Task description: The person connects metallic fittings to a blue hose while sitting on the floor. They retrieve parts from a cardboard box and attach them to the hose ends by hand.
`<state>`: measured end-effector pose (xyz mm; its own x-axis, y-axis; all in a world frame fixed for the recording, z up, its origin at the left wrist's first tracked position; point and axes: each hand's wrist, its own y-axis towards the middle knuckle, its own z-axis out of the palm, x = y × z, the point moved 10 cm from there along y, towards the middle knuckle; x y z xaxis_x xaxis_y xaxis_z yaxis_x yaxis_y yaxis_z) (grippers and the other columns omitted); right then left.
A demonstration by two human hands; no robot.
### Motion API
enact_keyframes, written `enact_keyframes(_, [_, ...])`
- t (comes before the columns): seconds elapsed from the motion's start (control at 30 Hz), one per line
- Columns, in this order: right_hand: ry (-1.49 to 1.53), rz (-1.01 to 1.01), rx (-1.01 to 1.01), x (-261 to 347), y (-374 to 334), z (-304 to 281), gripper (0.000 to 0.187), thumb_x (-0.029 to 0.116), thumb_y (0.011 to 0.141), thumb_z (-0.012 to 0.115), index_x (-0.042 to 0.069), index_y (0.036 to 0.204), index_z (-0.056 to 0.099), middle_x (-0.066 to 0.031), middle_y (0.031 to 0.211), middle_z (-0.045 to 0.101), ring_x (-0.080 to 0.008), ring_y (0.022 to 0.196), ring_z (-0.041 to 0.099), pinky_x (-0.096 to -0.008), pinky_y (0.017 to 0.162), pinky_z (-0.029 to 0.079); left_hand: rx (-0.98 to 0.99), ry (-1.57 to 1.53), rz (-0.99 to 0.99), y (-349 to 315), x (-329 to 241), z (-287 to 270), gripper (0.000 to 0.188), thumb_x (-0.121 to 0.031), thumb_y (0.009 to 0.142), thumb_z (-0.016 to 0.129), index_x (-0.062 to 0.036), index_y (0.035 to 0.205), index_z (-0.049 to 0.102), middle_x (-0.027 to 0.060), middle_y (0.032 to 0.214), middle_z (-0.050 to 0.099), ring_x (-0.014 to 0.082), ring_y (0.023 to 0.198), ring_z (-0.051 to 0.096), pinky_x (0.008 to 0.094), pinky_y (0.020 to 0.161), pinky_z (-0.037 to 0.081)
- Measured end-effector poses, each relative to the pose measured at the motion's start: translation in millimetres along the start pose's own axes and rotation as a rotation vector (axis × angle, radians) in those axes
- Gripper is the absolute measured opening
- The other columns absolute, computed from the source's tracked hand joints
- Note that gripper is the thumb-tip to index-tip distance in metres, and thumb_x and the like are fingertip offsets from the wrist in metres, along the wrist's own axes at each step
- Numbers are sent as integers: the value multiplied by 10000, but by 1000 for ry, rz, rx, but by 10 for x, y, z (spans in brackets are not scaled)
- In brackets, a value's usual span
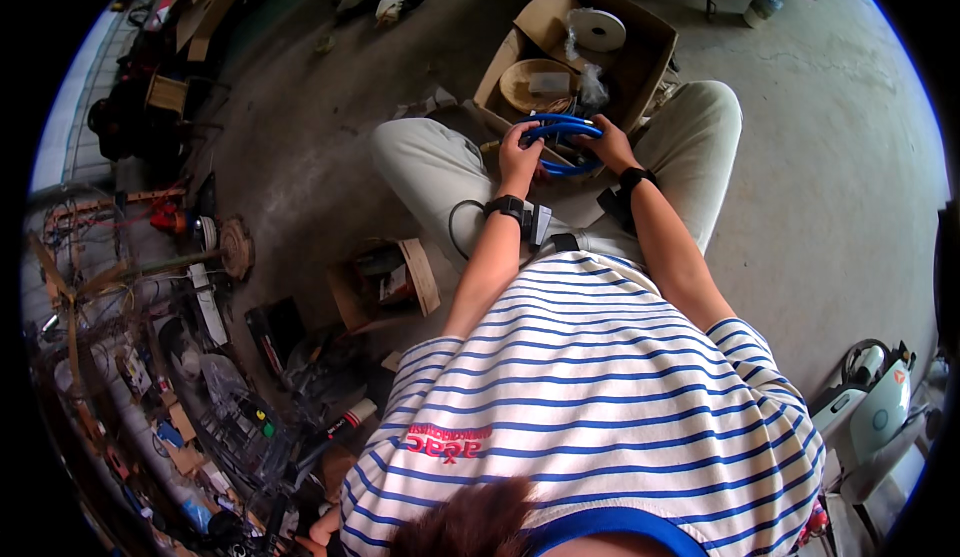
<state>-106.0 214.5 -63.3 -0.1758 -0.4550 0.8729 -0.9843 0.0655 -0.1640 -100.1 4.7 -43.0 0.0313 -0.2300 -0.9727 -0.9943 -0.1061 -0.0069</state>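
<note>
A coil of blue cable (563,129) is held between my two hands, just above the near edge of an open cardboard box (632,99). My left hand (519,147) closes on the coil's left side, and my right hand (608,144) grips its right side. Part of the loop hangs below, between my wrists. Inside the box are a round tan basket-like tray (512,87), a white disc-shaped spool (598,30) and some clear plastic wrap (594,87). My fingertips are partly hidden by the cable.
A smaller cardboard box (424,275) stands on the floor to my left. Tools, wires and machine parts clutter the far left, including a rusty fan-like part (68,295). White and grey plastic panels (880,412) lie at the lower right. A clear jar (763,7) stands at the back right.
</note>
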Motion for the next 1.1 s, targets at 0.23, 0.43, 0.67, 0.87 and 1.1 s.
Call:
enact_keyframes(0.23, [42,28,-126,-168,40,-91,411,339,705,715,21,918,566,-156,829,625,-265,795,614,-323,690,457,-31,-201,-135,-2,24,16,286,-32,743,623,-55,1027,593,11,993,595,111,887,529,231,802,397])
enact_keyframes(0.43, [340,252,-372,-460,51,-352,399,388,794,619,1,877,568,-80,690,571,-160,622,507,-305,597,419,128,-557,-486,-100,335,240,200,-172,814,614,-56,976,600,24,983,604,83,891,502,235,789,386])
enact_keyframes(0.67, [364,-38,-256,-55,62,-250,235,267,839,593,57,927,534,1,717,515,-108,652,477,-240,601,396,382,-422,-451,-164,179,487,453,-417,812,595,-56,1086,565,41,1028,601,105,956,497,242,824,371])
enact_keyframes(0.87, [15,-278,209,517,-179,298,380,178,763,655,62,1086,492,-162,896,591,-276,840,577,-336,746,439,225,-875,-460,-128,86,368,560,-445,796,597,-79,1202,476,26,1140,560,171,1089,480,334,946,358])
enact_keyframes(1.1, [36,-194,329,407,-240,420,531,343,782,644,33,1176,471,-133,1040,551,-261,956,522,-301,825,408,259,-900,-420,-71,95,388,343,-303,812,622,-99,1074,534,46,1092,573,195,1014,526,355,892,408])
